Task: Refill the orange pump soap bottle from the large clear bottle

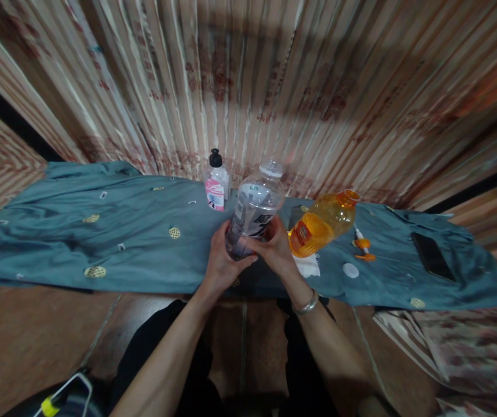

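Note:
A large clear plastic bottle (260,200) with a printed label leans slightly to the right over the cloth. My left hand (225,258) wraps its lower left side, while my right hand (277,246) grips the lower right side. Both thumbs lie across its front. Just right of my right hand stands an orange see-through bottle (318,223), its neck uncapped and orange liquid inside. Behind the clear bottle, to the left, is a small bottle with a black cap (216,182) and a pink label. The clear bottle's base is partly hidden by my hands.
A green cloth (144,231) covers the long narrow table. On its right side lie an orange pump head (364,249), a white round cap (351,270) and a black phone (432,256). White tissue (307,265) shows below the orange bottle. A pleated curtain (240,87) hangs directly behind.

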The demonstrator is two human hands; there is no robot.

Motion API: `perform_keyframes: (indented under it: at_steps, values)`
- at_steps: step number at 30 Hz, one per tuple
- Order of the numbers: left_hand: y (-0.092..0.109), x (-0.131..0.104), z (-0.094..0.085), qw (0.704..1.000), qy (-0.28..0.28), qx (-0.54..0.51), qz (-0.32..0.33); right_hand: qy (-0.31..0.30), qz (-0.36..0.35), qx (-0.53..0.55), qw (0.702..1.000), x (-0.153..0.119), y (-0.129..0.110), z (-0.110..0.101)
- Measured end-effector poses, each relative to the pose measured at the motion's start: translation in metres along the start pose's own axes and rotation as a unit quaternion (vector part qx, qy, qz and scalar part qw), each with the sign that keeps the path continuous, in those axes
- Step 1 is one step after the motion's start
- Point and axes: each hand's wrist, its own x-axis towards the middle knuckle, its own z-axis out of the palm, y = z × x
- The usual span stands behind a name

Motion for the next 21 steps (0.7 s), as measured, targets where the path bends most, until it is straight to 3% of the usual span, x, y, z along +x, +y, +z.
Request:
perform_keyframes:
  at_steps: [7, 14, 21]
  values:
    - [-0.011, 0.004, -0.004, 1.0, 0.021, 0.016, 0.005, 0.008, -0.015, -0.021, 1.0, -0.002, 0.005, 0.01]
    - [-0.015, 0.009, -0.003, 1.0, 0.008, 0.02, -0.005, 0.004, -0.018, -0.027, 0.999, 0.0, 0.006, 0.007]
    - [-0.01, 0.009, 0.005, 0.994, -0.013, -0.1, -0.047, 0.001, -0.018, 0.0, 1.0, 0.002, -0.001, 0.002]
